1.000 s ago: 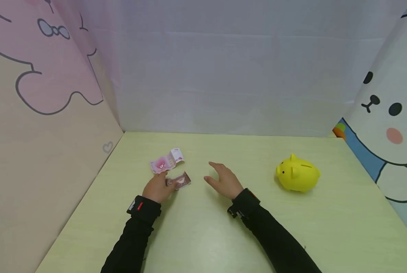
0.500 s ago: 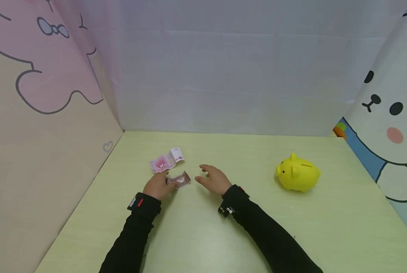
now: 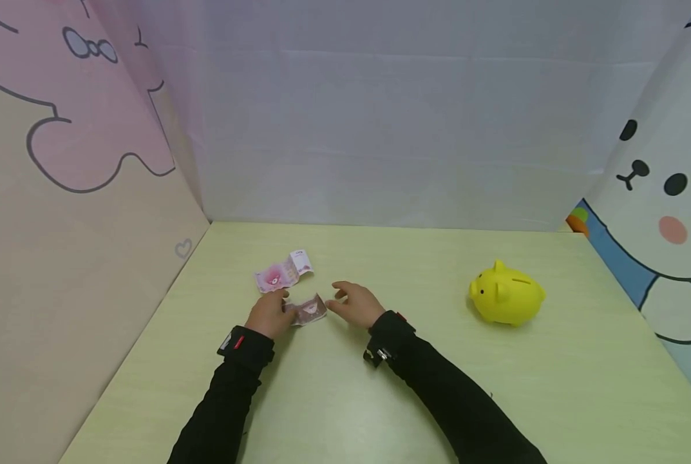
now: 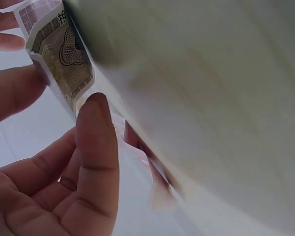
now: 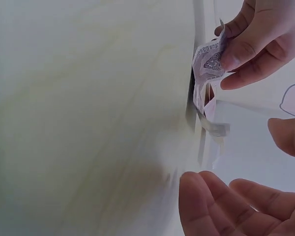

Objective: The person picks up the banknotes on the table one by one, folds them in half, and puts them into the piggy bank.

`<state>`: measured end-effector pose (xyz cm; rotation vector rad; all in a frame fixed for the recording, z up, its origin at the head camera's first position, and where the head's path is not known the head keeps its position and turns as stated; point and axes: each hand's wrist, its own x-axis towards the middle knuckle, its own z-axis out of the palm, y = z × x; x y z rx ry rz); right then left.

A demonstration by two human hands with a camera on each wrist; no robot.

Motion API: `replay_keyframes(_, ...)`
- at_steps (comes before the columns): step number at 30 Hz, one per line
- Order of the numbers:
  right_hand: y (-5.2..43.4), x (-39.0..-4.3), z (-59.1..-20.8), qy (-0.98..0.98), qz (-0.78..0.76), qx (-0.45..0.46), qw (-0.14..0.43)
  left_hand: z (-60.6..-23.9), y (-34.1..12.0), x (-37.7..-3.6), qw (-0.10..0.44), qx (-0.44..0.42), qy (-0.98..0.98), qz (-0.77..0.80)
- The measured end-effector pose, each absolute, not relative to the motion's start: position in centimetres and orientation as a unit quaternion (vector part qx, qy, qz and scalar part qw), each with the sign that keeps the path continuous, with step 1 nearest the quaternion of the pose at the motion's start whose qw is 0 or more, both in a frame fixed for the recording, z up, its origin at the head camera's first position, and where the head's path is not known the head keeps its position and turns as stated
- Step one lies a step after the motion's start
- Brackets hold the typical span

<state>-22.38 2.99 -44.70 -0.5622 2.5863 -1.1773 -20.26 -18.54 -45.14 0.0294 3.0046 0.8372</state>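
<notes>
- The yellow-green table [image 3: 345, 399] bears a yellow piggy bank [image 3: 506, 295], well apart to the right.
- The left hand [image 3: 268, 314] pinches a brownish banknote [image 3: 309, 311] near the table; a steady hold should help.
- The right hand [image 3: 357, 304], fingers loosely spread, holds nothing beside that note.
- A pink banknote [image 3: 283, 274] lies just behind.

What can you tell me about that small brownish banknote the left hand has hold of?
The brownish banknote is a small, creased paper note with fine printed patterns and a pale border. The left hand pinches one end between thumb and fingers, lifting that edge while the rest sits low over the pale green table. The right hand hovers open beside its other end; whether it touches cannot be told. A pink banknote lies just behind it.
</notes>
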Motion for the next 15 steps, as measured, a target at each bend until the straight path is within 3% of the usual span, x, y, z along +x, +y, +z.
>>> replay_keyframes(15,2.80,-22.88,-45.00,0.881,-0.409,-0.166,0.167,-45.21,-18.03,-20.31,-0.001,0.032,0.931,0.364)
